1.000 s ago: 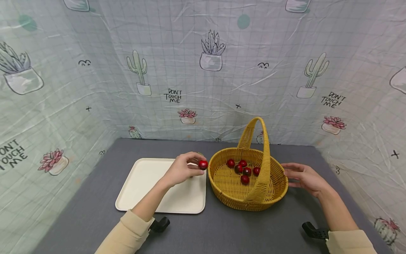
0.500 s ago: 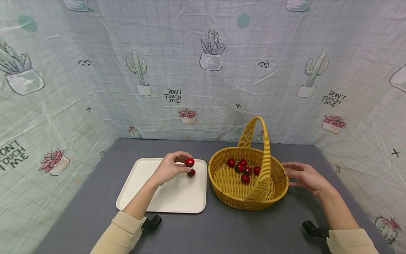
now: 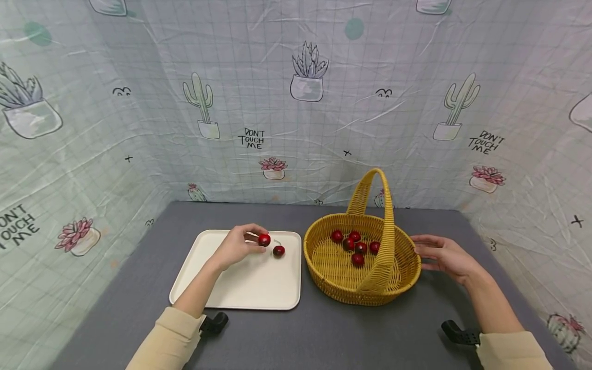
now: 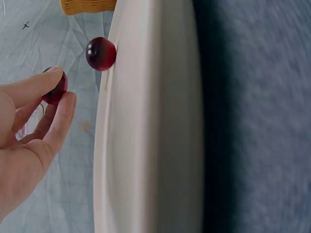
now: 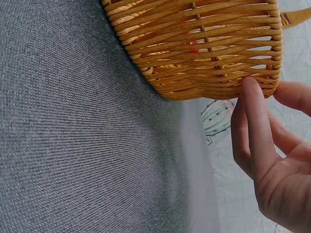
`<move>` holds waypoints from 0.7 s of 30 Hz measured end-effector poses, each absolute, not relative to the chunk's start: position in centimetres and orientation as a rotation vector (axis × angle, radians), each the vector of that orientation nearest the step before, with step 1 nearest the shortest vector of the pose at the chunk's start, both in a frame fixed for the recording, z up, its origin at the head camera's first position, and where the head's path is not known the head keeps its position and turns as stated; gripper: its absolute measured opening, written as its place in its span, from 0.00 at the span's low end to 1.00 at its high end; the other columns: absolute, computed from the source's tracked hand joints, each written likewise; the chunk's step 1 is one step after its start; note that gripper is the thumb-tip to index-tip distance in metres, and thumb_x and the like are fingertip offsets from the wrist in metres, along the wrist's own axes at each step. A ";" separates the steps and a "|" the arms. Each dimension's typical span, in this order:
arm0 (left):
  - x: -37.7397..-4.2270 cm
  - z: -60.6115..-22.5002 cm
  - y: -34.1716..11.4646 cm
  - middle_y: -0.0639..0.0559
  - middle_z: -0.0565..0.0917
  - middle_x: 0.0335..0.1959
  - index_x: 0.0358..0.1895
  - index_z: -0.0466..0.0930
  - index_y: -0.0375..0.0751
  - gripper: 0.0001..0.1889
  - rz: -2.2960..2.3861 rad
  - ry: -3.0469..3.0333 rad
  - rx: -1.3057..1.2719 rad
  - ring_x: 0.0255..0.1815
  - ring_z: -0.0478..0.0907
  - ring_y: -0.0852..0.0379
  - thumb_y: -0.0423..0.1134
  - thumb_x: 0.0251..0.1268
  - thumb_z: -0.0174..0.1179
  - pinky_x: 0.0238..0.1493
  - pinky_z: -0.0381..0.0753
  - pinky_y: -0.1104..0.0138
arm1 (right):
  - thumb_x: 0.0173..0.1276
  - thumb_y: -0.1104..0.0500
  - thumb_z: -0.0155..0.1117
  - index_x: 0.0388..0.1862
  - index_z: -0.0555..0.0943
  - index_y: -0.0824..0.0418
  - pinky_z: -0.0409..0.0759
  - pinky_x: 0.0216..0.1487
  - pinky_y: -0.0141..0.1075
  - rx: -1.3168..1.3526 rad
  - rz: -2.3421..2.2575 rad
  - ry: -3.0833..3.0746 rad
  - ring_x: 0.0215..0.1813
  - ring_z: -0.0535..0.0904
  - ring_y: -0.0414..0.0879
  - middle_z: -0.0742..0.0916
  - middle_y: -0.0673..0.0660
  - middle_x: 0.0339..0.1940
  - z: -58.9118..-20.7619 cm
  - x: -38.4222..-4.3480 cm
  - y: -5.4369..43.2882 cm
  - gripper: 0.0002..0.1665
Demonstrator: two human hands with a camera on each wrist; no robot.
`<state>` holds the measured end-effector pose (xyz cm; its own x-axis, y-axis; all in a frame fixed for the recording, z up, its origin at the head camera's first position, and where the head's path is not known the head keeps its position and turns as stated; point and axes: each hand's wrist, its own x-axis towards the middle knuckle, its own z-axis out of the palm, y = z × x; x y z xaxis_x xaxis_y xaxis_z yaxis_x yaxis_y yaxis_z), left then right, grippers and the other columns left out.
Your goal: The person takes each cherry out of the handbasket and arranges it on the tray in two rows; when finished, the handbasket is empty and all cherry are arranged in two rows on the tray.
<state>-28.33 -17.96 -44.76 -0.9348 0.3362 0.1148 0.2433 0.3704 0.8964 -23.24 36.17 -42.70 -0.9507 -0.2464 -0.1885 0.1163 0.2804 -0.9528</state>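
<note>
Between thumb and fingers my left hand (image 3: 236, 247) pinches a dark red cherry (image 3: 264, 240), held over the cream tray (image 3: 240, 293). In the left wrist view that cherry (image 4: 59, 90) is partly covered by the thumb. A second cherry (image 3: 278, 251), with a thin stem, lies on the tray just right of the hand. Several more cherries (image 3: 357, 259) sit inside the yellow wicker basket (image 3: 319, 275). My right hand (image 3: 446, 259) touches the basket's right side; in the right wrist view its extended fingers (image 5: 260, 126) rest against the woven wall.
A tall arched handle (image 3: 388, 231) spans the basket. The tray and basket stand side by side, with a narrow gap, on a dark grey table surface (image 3: 324, 339). A printed cloth curtain (image 3: 222, 169) rises behind the table and along both sides.
My left hand has moved left with its cherry, from near the basket's left rim to over the tray. The cherry on the tray has come into full view. My right hand stays put.
</note>
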 end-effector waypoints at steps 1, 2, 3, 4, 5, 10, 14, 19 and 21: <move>-28.4 -44.9 -18.1 0.45 0.87 0.47 0.54 0.84 0.36 0.19 1.617 2.528 0.521 0.51 0.84 0.46 0.25 0.59 0.73 0.48 0.82 0.59 | 0.80 0.55 0.60 0.79 0.58 0.74 0.84 0.54 0.46 -0.120 -1.719 2.254 0.54 0.83 0.39 0.72 0.68 0.72 -42.7 -23.2 36.2 0.39; -28.4 -45.0 -18.2 0.45 0.87 0.47 0.54 0.84 0.36 0.19 1.603 2.530 0.510 0.50 0.84 0.47 0.25 0.59 0.73 0.47 0.82 0.59 | 0.80 0.55 0.60 0.79 0.58 0.74 0.84 0.54 0.46 -0.121 -1.720 2.254 0.54 0.83 0.39 0.72 0.68 0.72 -42.7 -23.2 36.2 0.39; -28.4 -45.1 -18.3 0.46 0.87 0.47 0.54 0.84 0.36 0.19 1.592 2.531 0.496 0.50 0.84 0.47 0.25 0.58 0.73 0.47 0.81 0.59 | 0.80 0.55 0.60 0.79 0.58 0.74 0.84 0.54 0.46 -0.124 -1.721 2.254 0.54 0.83 0.39 0.72 0.68 0.72 -42.7 -23.2 36.2 0.39; -28.4 -45.2 -18.4 0.46 0.87 0.46 0.54 0.84 0.36 0.19 1.578 2.537 0.485 0.49 0.84 0.47 0.25 0.58 0.73 0.46 0.81 0.59 | 0.80 0.55 0.60 0.79 0.58 0.74 0.84 0.54 0.46 -0.125 -1.721 2.255 0.54 0.83 0.39 0.72 0.68 0.71 -42.7 -23.2 36.2 0.39; -28.4 -45.2 -18.5 0.47 0.87 0.46 0.54 0.84 0.37 0.19 1.565 2.544 0.475 0.49 0.84 0.47 0.25 0.58 0.73 0.45 0.81 0.59 | 0.80 0.55 0.60 0.79 0.58 0.74 0.84 0.54 0.46 -0.125 -1.720 2.256 0.54 0.83 0.39 0.72 0.68 0.71 -42.8 -23.2 36.2 0.39; -28.5 -45.5 -18.9 0.46 0.87 0.45 0.52 0.85 0.36 0.19 1.516 2.574 0.439 0.48 0.83 0.48 0.24 0.55 0.74 0.43 0.80 0.60 | 0.80 0.55 0.60 0.79 0.58 0.74 0.84 0.54 0.47 -0.121 -1.718 2.250 0.55 0.82 0.39 0.71 0.69 0.72 -42.9 -23.3 36.2 0.39; -28.7 -45.9 -19.1 0.47 0.87 0.43 0.50 0.85 0.34 0.20 1.493 2.592 0.420 0.46 0.84 0.50 0.23 0.52 0.75 0.43 0.80 0.62 | 0.80 0.55 0.60 0.79 0.58 0.74 0.84 0.54 0.46 -0.122 -1.720 2.247 0.55 0.82 0.39 0.72 0.68 0.72 -42.9 -23.3 36.2 0.39; -28.8 -46.3 -19.2 0.48 0.87 0.42 0.47 0.86 0.35 0.20 1.430 2.652 0.419 0.43 0.83 0.53 0.23 0.48 0.77 0.43 0.80 0.64 | 0.80 0.56 0.60 0.79 0.58 0.74 0.84 0.53 0.46 -0.124 -1.728 2.247 0.54 0.83 0.39 0.73 0.67 0.71 -42.8 -23.3 36.3 0.39; -28.8 -46.3 -19.2 0.49 0.87 0.41 0.46 0.87 0.36 0.20 1.403 2.677 0.415 0.43 0.82 0.53 0.24 0.47 0.78 0.43 0.80 0.63 | 0.80 0.56 0.60 0.79 0.58 0.74 0.84 0.53 0.46 -0.125 -1.731 2.246 0.54 0.83 0.39 0.74 0.66 0.70 -42.8 -23.3 36.3 0.39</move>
